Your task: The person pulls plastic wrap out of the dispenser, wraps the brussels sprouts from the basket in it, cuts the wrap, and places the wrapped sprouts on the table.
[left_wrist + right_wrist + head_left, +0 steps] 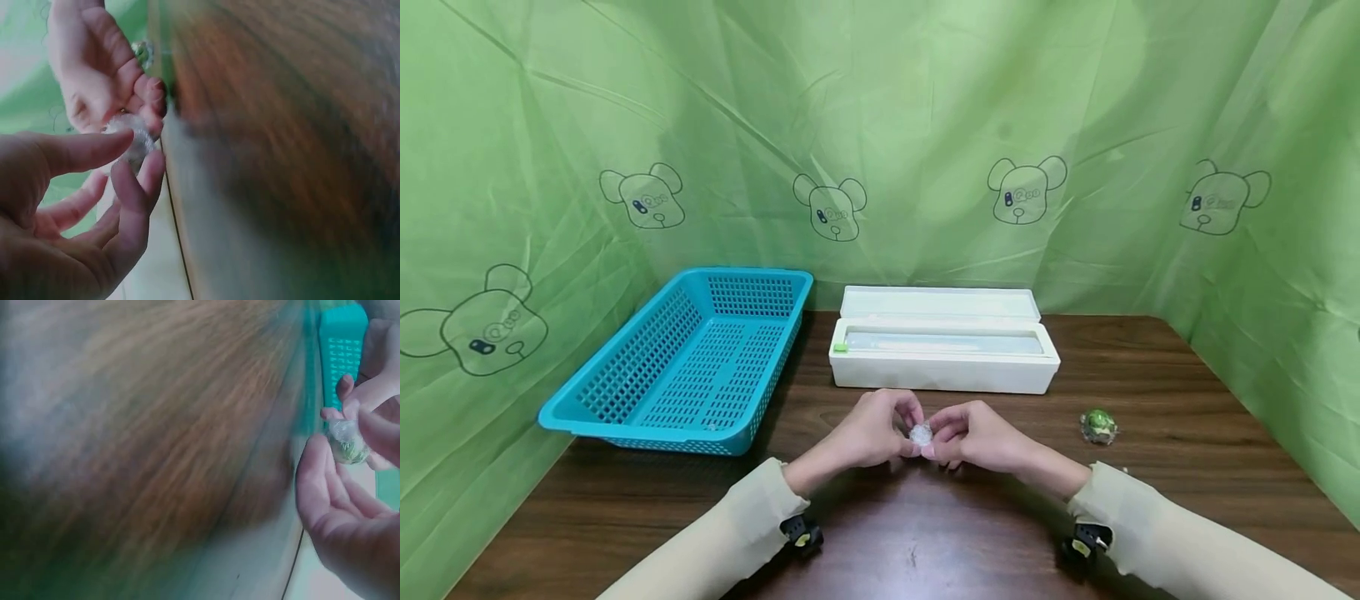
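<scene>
A small round green-and-white thing in clear plastic wrap [349, 449] is held between both hands over the table's middle; its exact kind is hard to tell. My left hand [874, 429] pinches it from the left with thumb and fingertips, as the left wrist view shows around the crinkled wrapped ball [139, 147]. From the other side my right hand [988, 437] holds it too, with thumb and curled fingers about the film. Just beyond the hands stands a white cling film dispenser [943, 375], its lid raised and a roll of film visible inside.
A blue plastic basket [741, 417] with slotted walls stands to the left. On the right of the dark wooden table [1165, 483] lies another wrapped green ball [1099, 426]. Green sheeting [925, 100] with printed bear heads encloses the back and sides.
</scene>
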Demonstrator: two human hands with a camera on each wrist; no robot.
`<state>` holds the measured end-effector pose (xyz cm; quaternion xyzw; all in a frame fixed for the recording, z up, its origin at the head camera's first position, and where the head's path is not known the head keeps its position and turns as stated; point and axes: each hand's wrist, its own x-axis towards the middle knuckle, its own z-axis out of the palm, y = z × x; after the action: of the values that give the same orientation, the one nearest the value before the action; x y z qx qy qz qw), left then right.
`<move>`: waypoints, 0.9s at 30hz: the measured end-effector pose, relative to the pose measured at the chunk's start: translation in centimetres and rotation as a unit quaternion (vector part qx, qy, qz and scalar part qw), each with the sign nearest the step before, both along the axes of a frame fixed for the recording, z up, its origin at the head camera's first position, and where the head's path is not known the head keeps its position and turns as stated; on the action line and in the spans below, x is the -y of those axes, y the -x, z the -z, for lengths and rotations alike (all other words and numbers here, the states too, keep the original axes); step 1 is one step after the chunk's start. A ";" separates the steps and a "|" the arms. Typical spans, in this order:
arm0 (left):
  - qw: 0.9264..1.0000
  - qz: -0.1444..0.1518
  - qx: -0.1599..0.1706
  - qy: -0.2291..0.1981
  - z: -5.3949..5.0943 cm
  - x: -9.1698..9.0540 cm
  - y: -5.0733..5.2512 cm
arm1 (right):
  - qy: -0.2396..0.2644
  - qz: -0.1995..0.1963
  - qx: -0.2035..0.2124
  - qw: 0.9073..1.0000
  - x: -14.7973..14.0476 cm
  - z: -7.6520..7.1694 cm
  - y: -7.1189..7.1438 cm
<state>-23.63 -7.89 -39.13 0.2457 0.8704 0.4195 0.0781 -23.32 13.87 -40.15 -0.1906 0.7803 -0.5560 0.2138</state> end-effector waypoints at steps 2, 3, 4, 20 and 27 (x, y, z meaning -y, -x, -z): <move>1.000 0.003 -0.008 -0.017 0.1 -0.2 -0.1 | 0.010 0.001 0.003 1.000 -0.1 -0.1 -0.1; 1.000 0.005 -0.010 -0.024 0.2 -0.3 -0.1 | 0.014 0.004 0.003 1.000 -0.2 -0.1 -0.2; 0.999 0.008 -0.011 -0.029 0.2 -0.4 -0.2 | 0.018 0.008 0.002 1.000 -0.2 -0.1 -0.2; 1.000 0.015 0.005 -0.017 0.3 -0.1 -0.7 | -0.104 0.025 -0.182 0.977 -0.4 0.4 -0.3; 1.000 0.016 -0.014 0.011 0.5 -0.5 -0.3 | -0.112 0.022 -0.177 0.978 -0.3 0.5 -0.2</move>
<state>-23.35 -7.39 -39.62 0.2645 0.8719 0.4050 0.0754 -23.14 14.17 -40.61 -0.2437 0.8668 -0.4275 0.0801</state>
